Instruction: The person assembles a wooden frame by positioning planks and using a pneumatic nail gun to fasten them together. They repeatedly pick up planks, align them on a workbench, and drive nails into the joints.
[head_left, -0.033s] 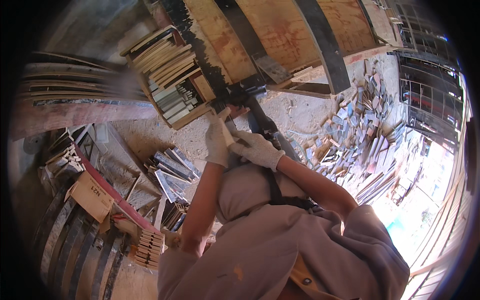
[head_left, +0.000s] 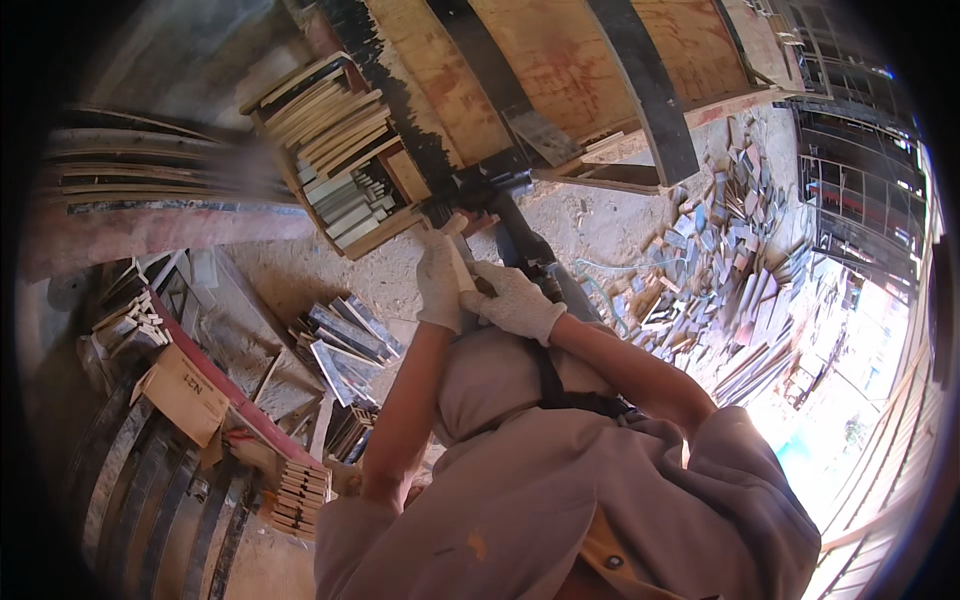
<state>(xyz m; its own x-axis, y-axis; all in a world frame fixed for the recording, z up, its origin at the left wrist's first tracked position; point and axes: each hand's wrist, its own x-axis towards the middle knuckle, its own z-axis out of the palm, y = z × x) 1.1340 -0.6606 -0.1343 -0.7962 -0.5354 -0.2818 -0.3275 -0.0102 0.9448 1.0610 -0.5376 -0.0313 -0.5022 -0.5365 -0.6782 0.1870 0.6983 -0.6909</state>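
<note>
Both gloved hands — left hand [head_left: 438, 283], right hand [head_left: 515, 300] — are wrapped tight around the tool [head_left: 500, 205], its head against the barrel's [head_left: 560, 70] lower edge. I'd guess mid-job; scraps [head_left: 720, 260] already litter the floor.

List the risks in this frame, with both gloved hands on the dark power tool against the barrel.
1. The power tool meets the curved barrel at a dark hoop; it might skid or kick.
2. Left hand and right hand sit close together, so a slip could catch either.
3. Loose wood scraps underfoot may trip.
</note>
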